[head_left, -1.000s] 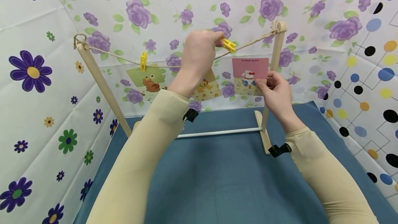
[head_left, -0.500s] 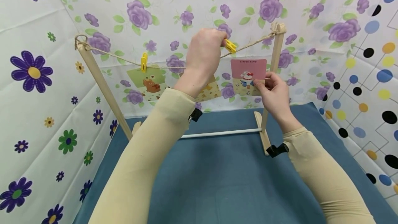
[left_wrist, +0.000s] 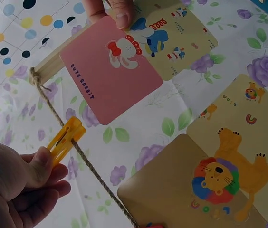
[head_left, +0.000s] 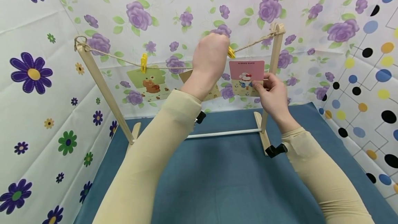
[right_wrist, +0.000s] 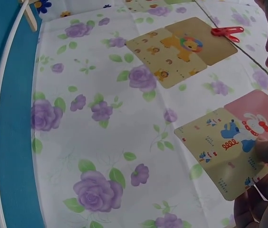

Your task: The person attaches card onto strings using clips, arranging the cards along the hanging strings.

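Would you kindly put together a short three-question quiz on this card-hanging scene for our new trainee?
1. True or false: the pink rabbit card is already clipped to the twine line.
2. Which hand pinches the yellow clothespin?
A. left hand
B. right hand
C. neither
3. Fill in: the card hidden partly behind the left forearm in the head view shows a ____.

Key
1. False: the right hand holds it by its lower edge below the line, and no peg is on it.
2. A: the peg sits at the line, apart from the card.
3. Lion: the lion card hangs by a red peg.
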`<state>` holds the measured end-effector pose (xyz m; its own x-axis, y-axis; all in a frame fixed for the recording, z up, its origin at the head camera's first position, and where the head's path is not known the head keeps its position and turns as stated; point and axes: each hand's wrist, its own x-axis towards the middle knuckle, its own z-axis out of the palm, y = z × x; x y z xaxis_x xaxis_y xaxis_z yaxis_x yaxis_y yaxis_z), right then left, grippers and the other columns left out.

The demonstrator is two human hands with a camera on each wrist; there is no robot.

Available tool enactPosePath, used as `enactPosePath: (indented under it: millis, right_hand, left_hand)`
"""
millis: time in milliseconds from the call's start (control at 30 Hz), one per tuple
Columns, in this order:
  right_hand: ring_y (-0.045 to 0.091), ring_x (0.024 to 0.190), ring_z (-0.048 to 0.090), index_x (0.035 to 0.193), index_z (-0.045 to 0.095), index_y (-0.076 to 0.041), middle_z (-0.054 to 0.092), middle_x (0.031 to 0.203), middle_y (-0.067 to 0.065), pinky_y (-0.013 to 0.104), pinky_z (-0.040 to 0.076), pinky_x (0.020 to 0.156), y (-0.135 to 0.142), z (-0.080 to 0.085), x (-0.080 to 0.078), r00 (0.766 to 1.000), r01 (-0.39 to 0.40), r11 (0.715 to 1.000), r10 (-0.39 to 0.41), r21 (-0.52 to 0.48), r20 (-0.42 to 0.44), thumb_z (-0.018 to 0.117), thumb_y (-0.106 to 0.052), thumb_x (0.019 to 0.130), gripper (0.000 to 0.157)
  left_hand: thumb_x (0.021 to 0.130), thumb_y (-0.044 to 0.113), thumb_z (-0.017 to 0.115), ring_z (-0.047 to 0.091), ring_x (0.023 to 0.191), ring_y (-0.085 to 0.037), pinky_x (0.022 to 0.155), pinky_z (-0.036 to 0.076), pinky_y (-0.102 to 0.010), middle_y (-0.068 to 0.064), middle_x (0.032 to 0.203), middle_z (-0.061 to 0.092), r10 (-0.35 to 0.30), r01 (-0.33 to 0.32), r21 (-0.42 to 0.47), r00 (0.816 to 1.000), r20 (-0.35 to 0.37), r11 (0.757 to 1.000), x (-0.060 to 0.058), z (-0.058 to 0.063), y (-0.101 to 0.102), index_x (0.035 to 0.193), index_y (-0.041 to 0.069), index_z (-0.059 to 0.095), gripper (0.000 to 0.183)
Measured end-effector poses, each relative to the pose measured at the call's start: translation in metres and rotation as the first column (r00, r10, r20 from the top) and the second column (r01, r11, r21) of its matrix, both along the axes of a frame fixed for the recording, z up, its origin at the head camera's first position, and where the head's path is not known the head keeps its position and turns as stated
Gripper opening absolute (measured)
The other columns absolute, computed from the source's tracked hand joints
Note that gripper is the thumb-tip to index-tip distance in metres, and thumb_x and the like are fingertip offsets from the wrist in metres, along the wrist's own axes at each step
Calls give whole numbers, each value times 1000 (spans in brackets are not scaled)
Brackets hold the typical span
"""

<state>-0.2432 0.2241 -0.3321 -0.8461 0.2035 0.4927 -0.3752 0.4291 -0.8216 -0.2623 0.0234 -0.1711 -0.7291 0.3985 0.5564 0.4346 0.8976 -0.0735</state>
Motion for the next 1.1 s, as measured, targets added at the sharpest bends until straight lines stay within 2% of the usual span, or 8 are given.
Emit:
enactPosePath:
  millis: [167,300,500,700,900,1100]
  right_hand:
    - [19,91,71,123,70,-6,77,109,17,23,53,65,0,-1,-1,1000,0,1000,0,3,10,70,-28,107,27]
    - [22,96,72,124,70,-5,77,110,17,23,54,67,-1,0,-1,1000,-8,1000,8,-3,23,70,-28,107,29]
    - [24,98,73,124,70,-5,78,112,17,23,53,69,-2,2,-2,1000,-9,1000,9,-1,14,70,-29,107,29]
    - [23,94,71,124,70,-5,78,112,17,25,51,69,-3,3,-3,1000,-10,1000,10,6,12,69,-29,108,30]
    - [24,95,72,125,70,-5,78,112,17,24,52,70,-4,2,-3,1000,-7,1000,7,6,14,69,-28,108,29]
    - [28,100,74,125,70,-5,78,113,17,24,52,64,-7,4,-3,1000,-16,1000,16,-6,12,69,-28,108,28]
  left_hand:
    - [105,-7,57,73,97,-19,84,60,-30,-5,97,77,-13,14,-39,1000,9,999,1,1,6,102,10,82,30]
    - [106,-4,59,73,101,-20,89,60,-30,-5,103,78,-14,15,-62,1000,16,998,1,1,10,109,10,82,27]
    - [107,-6,56,75,101,-22,88,62,-32,-6,104,79,-20,18,-92,1000,-13,996,0,0,13,111,8,82,30]
    - [106,-5,57,76,97,-22,87,62,-32,-5,100,79,-51,46,-99,998,-46,994,-1,-2,14,111,9,83,29]
    - [108,-2,59,76,95,-22,85,62,-33,-5,100,79,-64,63,-70,998,-21,996,-1,-4,14,112,10,83,27]
    - [108,0,58,76,92,-21,82,63,-33,-4,98,79,-65,64,-61,998,-2,996,0,-5,16,111,10,83,26]
